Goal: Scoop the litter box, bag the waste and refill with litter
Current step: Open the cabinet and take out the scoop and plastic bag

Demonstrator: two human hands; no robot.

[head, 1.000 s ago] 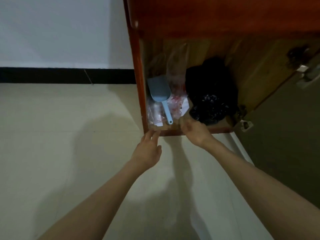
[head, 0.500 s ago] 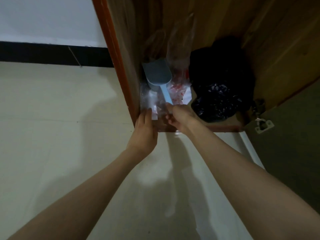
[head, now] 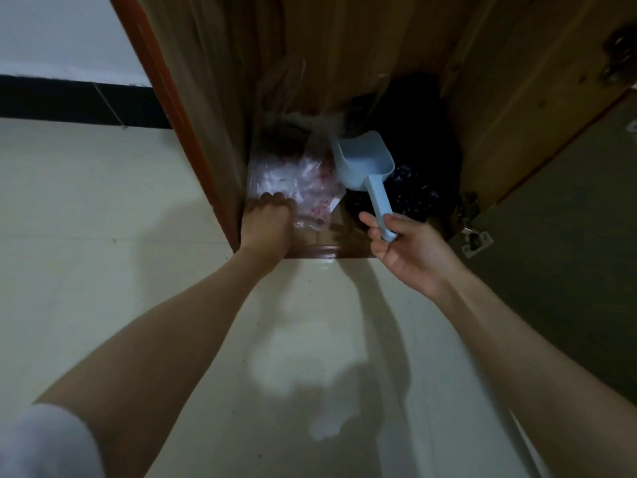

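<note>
Head view has us looking down into an open wooden cabinet [head: 344, 56] standing on a pale tiled floor [head: 86, 253]. At its left front corner our left hand [head: 263, 225] lies on a clear plastic bag [head: 296, 177] (pink and white print shows through it); fingertips press into the plastic, but we cannot tell whether they grasp it. Just right of the bag, a light blue scoop [head: 362, 163] is lifted clear of the cabinet floor, bowl toward the back, handle toward us. Our right hand [head: 403, 250] pinches the handle's end between thumb and fingers, above the cabinet's front edge. Behind the scoop, a black bag [head: 417, 132] fills the right back corner.
</note>
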